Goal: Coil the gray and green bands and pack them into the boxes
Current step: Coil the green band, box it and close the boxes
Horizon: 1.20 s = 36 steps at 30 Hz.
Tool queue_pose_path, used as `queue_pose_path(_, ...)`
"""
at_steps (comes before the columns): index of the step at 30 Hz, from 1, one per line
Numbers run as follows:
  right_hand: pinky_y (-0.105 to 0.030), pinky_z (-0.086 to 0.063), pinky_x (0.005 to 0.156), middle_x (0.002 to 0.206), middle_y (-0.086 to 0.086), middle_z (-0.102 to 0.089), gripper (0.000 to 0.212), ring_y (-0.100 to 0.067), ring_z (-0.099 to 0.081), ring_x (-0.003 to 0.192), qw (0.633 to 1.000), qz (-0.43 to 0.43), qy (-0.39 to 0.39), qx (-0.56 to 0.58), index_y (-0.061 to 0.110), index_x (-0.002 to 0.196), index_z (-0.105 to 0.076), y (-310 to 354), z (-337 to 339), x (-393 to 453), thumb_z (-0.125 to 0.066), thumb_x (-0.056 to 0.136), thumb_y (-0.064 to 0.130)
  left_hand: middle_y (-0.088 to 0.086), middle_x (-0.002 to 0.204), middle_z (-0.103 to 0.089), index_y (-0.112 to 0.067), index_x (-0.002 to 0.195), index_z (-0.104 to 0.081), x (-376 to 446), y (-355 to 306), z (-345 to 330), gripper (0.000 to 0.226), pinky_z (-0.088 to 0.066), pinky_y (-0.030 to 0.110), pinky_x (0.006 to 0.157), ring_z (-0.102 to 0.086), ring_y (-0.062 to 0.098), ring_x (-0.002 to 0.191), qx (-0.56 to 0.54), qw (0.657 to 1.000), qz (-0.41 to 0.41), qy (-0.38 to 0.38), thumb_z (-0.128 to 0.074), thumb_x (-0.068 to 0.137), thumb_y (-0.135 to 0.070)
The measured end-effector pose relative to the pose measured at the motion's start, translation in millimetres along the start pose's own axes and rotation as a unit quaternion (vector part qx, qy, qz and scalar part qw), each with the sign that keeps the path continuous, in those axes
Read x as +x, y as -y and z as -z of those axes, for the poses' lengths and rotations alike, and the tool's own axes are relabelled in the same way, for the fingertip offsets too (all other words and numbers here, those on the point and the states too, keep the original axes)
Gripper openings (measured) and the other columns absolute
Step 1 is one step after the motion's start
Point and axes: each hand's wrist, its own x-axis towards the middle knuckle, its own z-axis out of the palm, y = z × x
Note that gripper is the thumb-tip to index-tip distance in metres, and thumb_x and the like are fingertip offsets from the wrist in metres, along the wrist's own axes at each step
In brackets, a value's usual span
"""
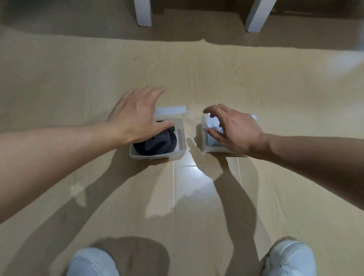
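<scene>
Two clear plastic boxes are set side by side, a little apart, on a pale wooden floor (200,76). A dark coiled band (159,143) is seen inside the left box (155,155). The left hand (136,115) is spread above that box, its fingers straight and its thumb laid on the band's top. The right hand (231,129) is held over the right box (205,139), fingers loosely bent and nothing gripped; the contents there are mostly hidden. Two white shoes (290,265) are seen at the bottom edge, and two white furniture legs (143,9) at the top.
</scene>
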Motion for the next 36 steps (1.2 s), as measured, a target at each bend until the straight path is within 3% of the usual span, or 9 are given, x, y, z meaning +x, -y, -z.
queue_pose_path(3,-0.035,-0.050,0.074,0.138,0.003,-0.051,0.055,-0.020,-0.064,0.106,0.999,0.018,-0.019,0.041,0.027,0.148,-0.036,20.8,0.9,12.3,-0.054,0.100,0.046,-0.004,0.160,-0.042,-0.033,0.156,-0.035,-18.6,27.6,-5.9,0.085,-0.033,0.039,0.114,-0.040,0.023,0.145,0.028,0.994,0.018,0.104,-0.066,0.084,-0.066)
queue_pose_path(7,-0.040,-0.052,0.087,0.134,-0.001,-0.052,0.058,-0.023,-0.056,0.116,0.997,0.068,0.012,0.039,0.021,0.142,-0.047,36.7,-8.6,17.0,-0.064,0.093,0.047,-0.003,0.170,-0.015,-0.036,0.161,-0.022,-45.0,46.5,-35.7,0.099,-0.016,0.029,0.122,-0.015,0.019,0.155,0.054,0.979,-0.055,0.191,-0.072,0.080,-0.064)
queue_pose_path(11,-0.044,-0.050,0.093,0.131,-0.005,-0.055,0.060,-0.029,-0.056,0.112,0.994,0.103,0.030,0.005,0.018,0.134,-0.055,46.5,-22.4,20.5,-0.067,0.085,0.053,0.007,0.167,-0.017,-0.028,0.152,-0.036,-43.5,51.7,-53.7,0.095,-0.013,0.034,0.124,-0.012,0.027,0.155,0.040,0.985,-0.065,0.155,-0.083,0.073,-0.053)
queue_pose_path(15,-0.042,-0.040,0.103,0.148,-0.012,-0.046,0.073,-0.032,-0.047,0.129,0.991,0.110,0.069,-0.020,0.017,0.135,-0.052,62.6,-29.3,32.8,-0.077,0.078,0.055,0.011,0.170,0.001,-0.025,0.129,-0.039,-27.9,49.8,-63.2,0.077,0.001,0.049,0.127,0.011,0.036,0.156,0.068,0.987,-0.045,0.140,-0.082,0.071,-0.054)
queue_pose_path(18,-0.041,-0.030,0.111,0.159,-0.014,-0.031,0.078,-0.033,-0.033,0.143,0.988,0.112,0.103,-0.034,0.017,0.132,-0.048,73.2,-34.4,45.5,-0.079,0.073,0.058,0.015,0.165,-0.016,-0.021,0.121,-0.039,-17.1,50.7,-67.9,0.075,-0.015,0.051,0.123,-0.013,0.038,0.152,0.062,0.986,-0.032,0.152,-0.081,0.069,-0.054)
queue_pose_path(22,-0.041,-0.017,0.121,0.166,-0.016,-0.017,0.090,-0.034,-0.018,0.152,0.984,0.102,0.137,-0.054,0.017,0.129,-0.044,84.0,-43.8,62.0,-0.082,0.064,0.065,0.010,0.123,-0.049,-0.014,0.111,-0.044,-14.4,52.2,-71.0,0.074,-0.042,0.047,0.096,-0.050,0.035,0.111,0.043,0.994,-0.058,0.078,-0.082,0.059,-0.051)
queue_pose_path(25,-0.047,-0.015,0.124,0.165,-0.015,-0.018,0.107,-0.035,-0.019,0.152,0.983,0.090,0.153,-0.055,0.016,0.142,-0.035,89.0,-48.8,69.3,-0.083,0.061,0.068,0.007,0.110,-0.051,-0.014,0.106,-0.043,-18.4,51.8,-72.7,0.073,-0.045,0.048,0.088,-0.051,0.032,0.098,0.017,0.998,-0.052,0.045,-0.082,0.056,-0.048)
queue_pose_path(29,-0.050,-0.015,0.124,0.165,-0.011,-0.019,0.127,-0.033,-0.021,0.151,0.981,0.082,0.164,-0.067,0.022,0.157,-0.015,88.7,-56.6,71.8,-0.083,0.060,0.068,0.007,0.116,-0.053,-0.013,0.115,-0.044,-23.9,50.0,-75.8,0.077,-0.044,0.046,0.092,-0.052,0.031,0.104,-0.004,0.998,-0.049,0.031,-0.083,0.057,-0.046)
queue_pose_path(36,-0.043,-0.030,0.117,0.154,-0.003,-0.041,0.125,-0.030,-0.043,0.137,0.980,0.102,0.154,-0.074,0.019,0.157,-0.023,82.7,-56.7,74.9,-0.082,0.059,0.069,0.007,0.132,-0.053,-0.014,0.140,-0.041,-28.7,49.3,-77.2,0.099,-0.042,0.046,0.103,-0.051,0.031,0.118,-0.013,0.998,-0.043,0.032,-0.083,0.059,-0.052)
